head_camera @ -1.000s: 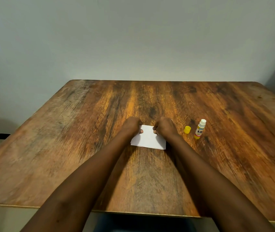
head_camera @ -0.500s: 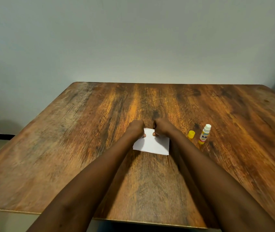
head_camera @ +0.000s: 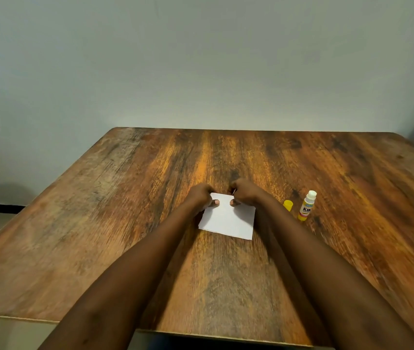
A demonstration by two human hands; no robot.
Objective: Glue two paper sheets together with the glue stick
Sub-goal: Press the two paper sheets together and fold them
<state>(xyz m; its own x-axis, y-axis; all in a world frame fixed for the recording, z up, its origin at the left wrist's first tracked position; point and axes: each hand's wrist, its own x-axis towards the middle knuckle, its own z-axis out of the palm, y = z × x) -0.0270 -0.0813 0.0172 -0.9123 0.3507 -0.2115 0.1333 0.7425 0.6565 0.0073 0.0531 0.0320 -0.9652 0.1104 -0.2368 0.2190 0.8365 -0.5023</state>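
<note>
Since half a second ago, more of the paper is laid bare: the left hand and right hand are now seen only at its far edge, and both thumb tips are pressed on the sheet close together. The glue stick and cap are unmoved on the tabletop.

On the stick's white-and-yellow label the letters "KIN" are read; the smaller print is too blurred.

The paper is a white, flat rectangle, lying at the tabletop's middle; whether it is one sheet or two stacked cannot be told. Both hands are curled shut, the paper's far edge pinched under the thumbs. The stick is a slim cylinder, stood upright, its white tip uncovered, at 3 o'clock from the paper; the small yellow cap is between them. The tabletop is of dark, streaked wood grain.
</note>
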